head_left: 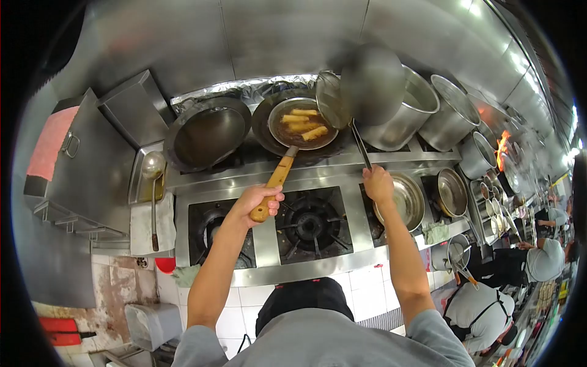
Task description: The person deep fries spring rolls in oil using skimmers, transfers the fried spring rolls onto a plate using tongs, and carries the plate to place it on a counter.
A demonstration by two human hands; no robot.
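Observation:
My left hand (264,202) is closed round the wooden handle of a round metal strainer (333,136), which sits in the back wok (259,125). Several golden fried rolls (314,133) lie inside its rim in brown oil. In my right hand (378,184) is the metal handle of a mesh strainer (331,100), tilted up at the wok's right edge. That mesh looks partly hidden by a dark, round, blurred patch.
Another wok (208,138) with dark liquid is left. Tall pots (389,128) stand right, near a wide metal bowl (408,200). Front burners (312,225) lie below my hands. A ladle (153,166) rests at left. Co-workers (480,315) and a flame (502,150) are far right.

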